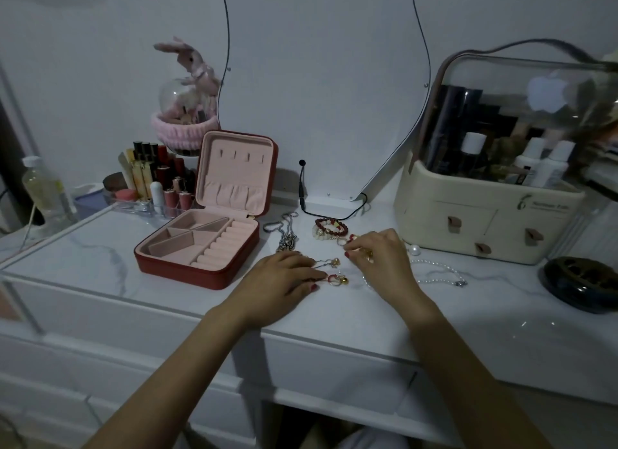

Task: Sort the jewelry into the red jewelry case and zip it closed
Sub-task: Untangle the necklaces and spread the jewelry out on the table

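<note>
Item 1. Red jewelry case (214, 274): I see it unzipped, lid propped upright, pink lining bare, on the marble vanity top (100, 258) left of centre, its near corner close to the front edge. It sits just beside my left hand, on that hand's left, not touching.

Item 2. Left hand (284, 281): palm down on the vanity top near the front edge, fingers stretched flat, tips resting at a small gold and red earring (337, 279). Not closed on anything.

Item 3. Right hand (381, 258): just right of the left hand, apart from it, fingers curled and pinched on small gold rings (366, 254); exactly how many I cannot tell.

Item 4. Loose jewelry behind the hands, toward the back edge: red and cream bead bracelets (329, 227), a silver chain necklace (287, 234), a second gold earring (332, 263) between the hands.

Item 5. Pearl necklace (438, 273): right of the right hand, near the front edge.

Item 6. Cream cosmetics organiser (485, 214): right back corner, clear lid.

Item 7. Lipstick tray (157, 184): behind the case, left back.
</note>
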